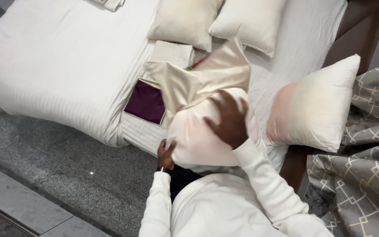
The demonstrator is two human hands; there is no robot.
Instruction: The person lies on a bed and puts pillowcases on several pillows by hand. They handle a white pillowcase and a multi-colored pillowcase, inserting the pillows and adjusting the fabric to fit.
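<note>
I hold a white pillow [198,140] against my body at the bed's edge. A shiny cream pillowcase [198,81] covers its far end and stands up loosely above it. My right hand [228,118] lies flat on top of the pillow, fingers spread, pressing it. My left hand [166,154] grips the pillow's lower left corner from underneath. Both arms wear white sleeves.
The bed [62,61] has a white striped sheet. Two cream pillows [185,19] [248,22] lie at its far side, another pillow [314,105] leans at the right. A purple folded cloth [145,102] and a folded white cloth [171,52] lie nearby. A grey patterned curtain [365,166] hangs right. Grey floor [58,175] lies left.
</note>
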